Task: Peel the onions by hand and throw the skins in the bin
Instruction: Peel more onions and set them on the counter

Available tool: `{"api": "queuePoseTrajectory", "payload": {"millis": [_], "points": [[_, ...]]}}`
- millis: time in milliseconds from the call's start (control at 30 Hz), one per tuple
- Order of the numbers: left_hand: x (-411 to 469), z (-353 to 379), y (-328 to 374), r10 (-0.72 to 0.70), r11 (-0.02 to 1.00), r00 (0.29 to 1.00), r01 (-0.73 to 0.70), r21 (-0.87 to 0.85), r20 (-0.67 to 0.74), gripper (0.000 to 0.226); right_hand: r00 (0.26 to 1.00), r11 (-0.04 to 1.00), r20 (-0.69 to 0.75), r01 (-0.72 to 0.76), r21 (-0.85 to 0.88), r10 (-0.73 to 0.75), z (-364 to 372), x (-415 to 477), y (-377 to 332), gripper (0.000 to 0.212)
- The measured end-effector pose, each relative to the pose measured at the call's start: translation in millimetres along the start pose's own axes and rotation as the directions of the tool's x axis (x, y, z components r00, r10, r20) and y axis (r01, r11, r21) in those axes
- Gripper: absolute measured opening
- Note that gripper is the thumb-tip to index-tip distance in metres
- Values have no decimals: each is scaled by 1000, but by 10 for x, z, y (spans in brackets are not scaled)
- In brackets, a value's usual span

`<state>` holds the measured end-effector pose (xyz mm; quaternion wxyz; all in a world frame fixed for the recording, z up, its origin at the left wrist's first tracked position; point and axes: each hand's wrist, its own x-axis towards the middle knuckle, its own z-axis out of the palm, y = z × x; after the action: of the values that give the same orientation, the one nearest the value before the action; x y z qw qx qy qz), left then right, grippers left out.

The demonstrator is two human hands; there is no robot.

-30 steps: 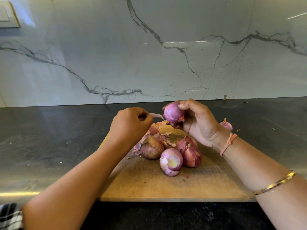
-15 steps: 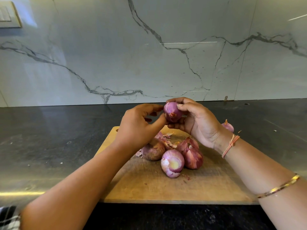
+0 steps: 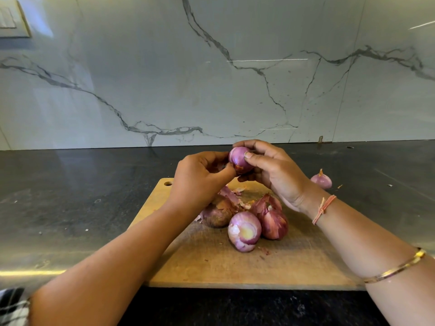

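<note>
A gold bangle (image 3: 397, 270) is being worn on the right forearm at 4 o'clock of the view, and a thin orange thread (image 3: 323, 209) nearer the wrist. A wooden cutting board (image 3: 211, 267) is being carried by the dark counter (image 3: 70, 196), with its hanging hole at its 11 o'clock corner. Near the middle of the board three onions are being kept close together: a peeled onion (image 3: 244, 231) at the front, a red-skinned onion (image 3: 274, 222) touching it at its 2 o'clock, and a brownish onion (image 3: 217, 214) just beside it at its 10 o'clock. Loose skins (image 3: 229, 192) are being seen heaped behind them, at 12 o'clock.

Above the far edge of the board a held onion (image 3: 239, 160) is being gripped in the air by both hands. It is being enclosed by the right hand (image 3: 275, 172) from 3 o'clock, the fingers being curled over its top and behind it, the thumb being laid on its front. It is being pinched by the left hand (image 3: 200, 180) at its 7 o'clock side, where a scrap of reddish skin is clinging; those fingers are being bent tightly.

One more onion (image 3: 321, 181) is being seen on the counter at 2 o'clock of the board, off the wood. The counter is being closed at the back by a marble wall (image 3: 164, 78), and a switch plate (image 3: 11, 22) is being shown at 10 o'clock
</note>
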<state>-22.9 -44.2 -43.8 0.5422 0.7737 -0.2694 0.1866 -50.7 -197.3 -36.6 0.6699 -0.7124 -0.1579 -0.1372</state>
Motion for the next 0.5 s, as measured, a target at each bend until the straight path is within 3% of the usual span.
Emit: {"api": "queuePoseTrajectory", "payload": {"millis": [333,500], "points": [[19,9,0,50,999,998,-49,19,-48,21,999,1000,-21,29,6,-29,37,1,-2,22],[51,-29,-24,55,998,992,-52,28,-111,21,1000,986,16,9,166,-12,60,6,-14,15]]}}
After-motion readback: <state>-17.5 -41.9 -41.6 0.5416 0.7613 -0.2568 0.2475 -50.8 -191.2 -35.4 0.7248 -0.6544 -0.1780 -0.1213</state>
